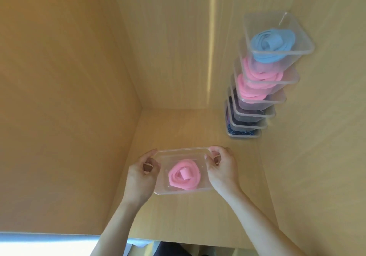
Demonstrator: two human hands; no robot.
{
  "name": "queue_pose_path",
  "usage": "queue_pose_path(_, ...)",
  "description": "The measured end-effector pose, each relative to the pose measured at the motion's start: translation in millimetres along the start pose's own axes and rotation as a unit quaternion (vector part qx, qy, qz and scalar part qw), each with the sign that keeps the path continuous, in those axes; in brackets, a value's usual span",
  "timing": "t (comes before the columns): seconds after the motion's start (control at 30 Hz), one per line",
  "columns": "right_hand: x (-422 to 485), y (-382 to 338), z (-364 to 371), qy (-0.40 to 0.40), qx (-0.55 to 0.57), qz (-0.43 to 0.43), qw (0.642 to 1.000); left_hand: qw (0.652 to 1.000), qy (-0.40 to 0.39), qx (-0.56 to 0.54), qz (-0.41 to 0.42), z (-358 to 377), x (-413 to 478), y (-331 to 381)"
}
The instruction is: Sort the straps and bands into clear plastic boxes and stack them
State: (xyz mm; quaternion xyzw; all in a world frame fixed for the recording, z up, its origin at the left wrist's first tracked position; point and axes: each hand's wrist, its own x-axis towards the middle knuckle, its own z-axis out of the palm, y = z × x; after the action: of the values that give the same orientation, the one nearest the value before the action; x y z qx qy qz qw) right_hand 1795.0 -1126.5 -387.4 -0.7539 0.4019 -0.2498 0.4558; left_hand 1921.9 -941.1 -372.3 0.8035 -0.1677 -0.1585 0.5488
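Observation:
A clear plastic box [178, 152] with a coiled pink band [184, 176] inside sits low in the middle of the view, over the wooden shelf floor. My left hand [140, 176] grips its left end and my right hand [221, 168] grips its right end, fingers curled over the rim. At the back right rises a stack of several clear boxes [263, 89]. The top box holds a blue band [265, 45], the two below hold pink bands [255, 79], and the lowest hold dark bands [241, 125].
I am inside a light wooden cabinet compartment, with a left wall [69, 97], a back wall [174, 48] and a right wall [326, 137]. The shelf's front edge [198, 245] runs just below my forearms.

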Motion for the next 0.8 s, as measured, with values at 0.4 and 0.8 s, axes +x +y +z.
queue_pose_path(0.4, -9.9, 12.8, 11.5, -0.018, -0.073, -0.037, 0.996, 0.990, -0.022, 0.126, 0.064, 26.2, -7.2, -22.6)
queue_pose_path(0.8, -11.6, 25.5, 17.8, -0.009, -0.017, -0.004, 1.000, 0.974, -0.040, 0.206, 0.089, 33.6, 9.7, -26.8)
